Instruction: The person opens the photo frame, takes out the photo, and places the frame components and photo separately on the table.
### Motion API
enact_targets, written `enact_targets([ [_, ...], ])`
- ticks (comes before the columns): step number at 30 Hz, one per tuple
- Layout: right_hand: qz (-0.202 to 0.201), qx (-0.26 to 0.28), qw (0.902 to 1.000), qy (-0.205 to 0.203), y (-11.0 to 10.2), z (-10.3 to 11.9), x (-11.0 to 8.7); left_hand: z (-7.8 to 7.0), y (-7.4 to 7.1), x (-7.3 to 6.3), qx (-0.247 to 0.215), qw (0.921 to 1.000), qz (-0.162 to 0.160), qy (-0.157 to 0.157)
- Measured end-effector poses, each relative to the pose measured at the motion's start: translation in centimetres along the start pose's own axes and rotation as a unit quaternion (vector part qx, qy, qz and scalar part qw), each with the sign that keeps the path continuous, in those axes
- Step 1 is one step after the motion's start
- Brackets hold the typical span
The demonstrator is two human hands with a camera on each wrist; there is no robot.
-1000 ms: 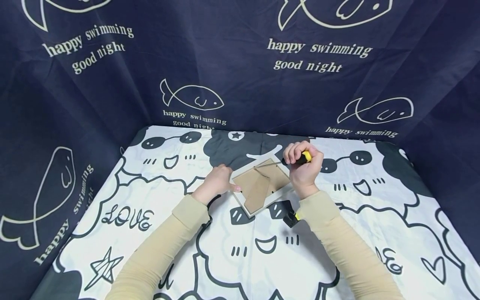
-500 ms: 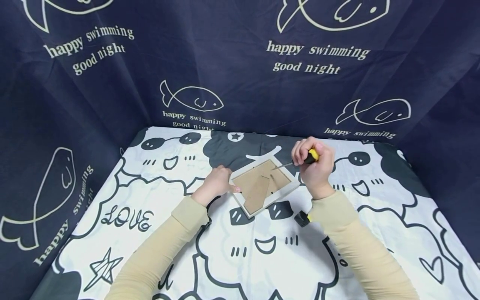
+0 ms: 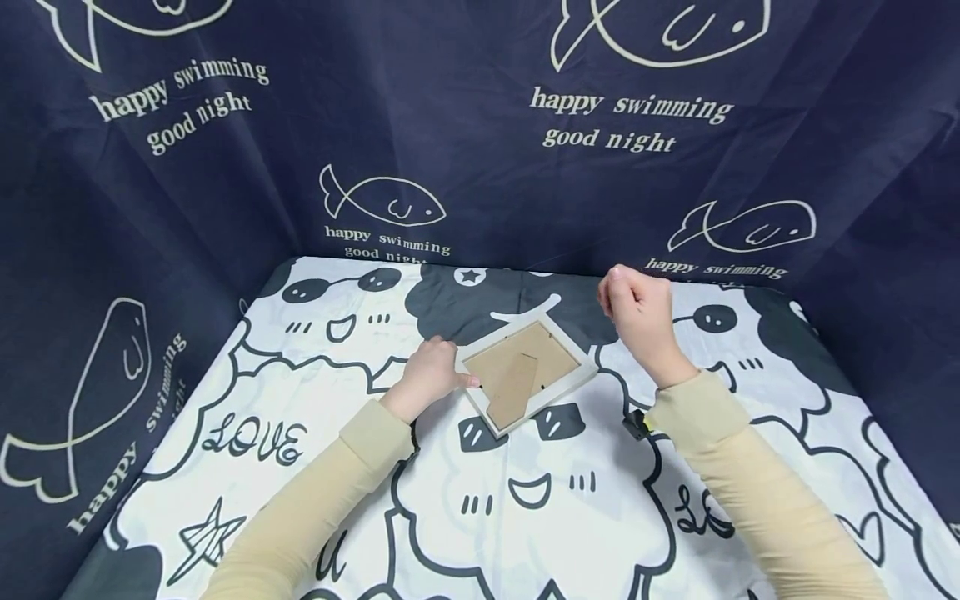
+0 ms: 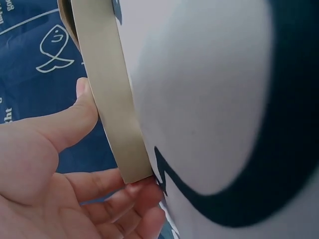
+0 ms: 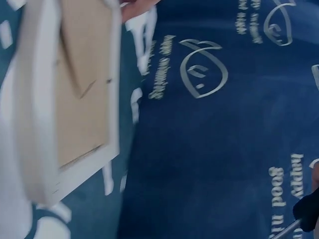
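A picture frame (image 3: 551, 362) with a pale rim lies back side up, turned cornerwise, showing its brown backing and a stand leg (image 3: 514, 390). My left hand (image 3: 431, 379) holds its left corner, thumb over the rim; in the left wrist view the fingers reach around the frame's edge (image 4: 107, 84). Off to the right and raised, my right hand (image 3: 643, 317) grips a screwdriver (image 5: 305, 211). Its dark handle and metal shaft show at the lower right of the right wrist view. The head view hides the screwdriver behind the fist.
A white cloth (image 3: 570, 533) with black cartoon drawings covers the table. Dark blue curtains (image 3: 495, 200) with fish prints stand behind and at both sides. A small black and yellow piece (image 3: 636, 424) sits by the right wrist.
My right hand has pulled the screwdriver off the frame's backing, moving to the right and turning so the tool drops out of the head view. The left hand stays on the frame.
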State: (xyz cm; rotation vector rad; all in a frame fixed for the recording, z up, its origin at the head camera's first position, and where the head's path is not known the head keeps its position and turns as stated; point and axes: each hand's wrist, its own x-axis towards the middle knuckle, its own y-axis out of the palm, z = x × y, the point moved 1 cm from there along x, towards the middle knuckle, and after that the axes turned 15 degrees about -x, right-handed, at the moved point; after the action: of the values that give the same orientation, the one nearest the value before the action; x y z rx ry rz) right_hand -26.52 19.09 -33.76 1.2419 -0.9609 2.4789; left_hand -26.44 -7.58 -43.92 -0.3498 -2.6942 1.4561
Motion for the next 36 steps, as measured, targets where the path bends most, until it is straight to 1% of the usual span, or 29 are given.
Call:
enact_targets([
  [4, 0.044, -0.064, 0.9970, -0.002, 1.0, -1.9, -0.8, 0.0, 0.0, -0.4, 0.000, 0.9996, -0.020, -0.020],
  [6, 0.066, -0.105, 0.9923, -0.005, 1.6, -2.7, -1.2, -0.1, 0.0, -0.7, -0.001, 0.9992, -0.026, -0.031],
  [8, 0.086, -0.151, 0.9848, -0.009, 2.1, -3.3, -1.6, -0.2, -0.2, -1.0, -0.001, 0.9988, -0.031, -0.038],
  [11, 0.123, -0.201, 0.9719, -0.009, 2.7, -4.1, -2.3, -0.4, -0.4, -1.4, -0.011, 0.9984, -0.031, -0.046],
  [13, 0.156, -0.226, 0.9616, 0.001, 3.1, -4.6, -2.6, -0.4, -0.5, -1.8, -0.026, 0.9980, -0.028, -0.050],
  [15, 0.197, -0.251, 0.9478, 0.015, 3.3, -5.1, -3.0, -0.5, -0.6, -2.1, -0.038, 0.9978, -0.021, -0.050],
  [18, 0.258, -0.282, 0.9235, 0.035, 3.8, -6.0, -3.4, -0.5, -0.6, -2.7, -0.045, 0.9981, -0.001, -0.041],
  [21, 0.305, -0.299, 0.9028, 0.049, 4.2, -7.0, -3.9, -0.6, -0.2, -3.1, -0.043, 0.9986, 0.013, -0.029],
  [25, 0.341, -0.310, 0.8857, 0.054, 4.7, -8.0, -4.4, -0.8, 0.1, -3.5, -0.047, 0.9983, 0.023, -0.023],
  [29, 0.370, -0.315, 0.8717, 0.067, 4.9, -8.4, -4.6, -1.1, 0.4, -3.8, -0.058, 0.9974, 0.038, -0.022],
  [32, 0.380, -0.311, 0.8673, 0.084, 5.0, -8.6, -4.8, -1.2, 0.5, -3.9, -0.065, 0.9967, 0.043, -0.022],
  [36, 0.382, -0.303, 0.8683, 0.094, 5.2, -9.0, -5.1, -1.0, 0.6, -3.8, -0.075, 0.9959, 0.048, -0.014],
])
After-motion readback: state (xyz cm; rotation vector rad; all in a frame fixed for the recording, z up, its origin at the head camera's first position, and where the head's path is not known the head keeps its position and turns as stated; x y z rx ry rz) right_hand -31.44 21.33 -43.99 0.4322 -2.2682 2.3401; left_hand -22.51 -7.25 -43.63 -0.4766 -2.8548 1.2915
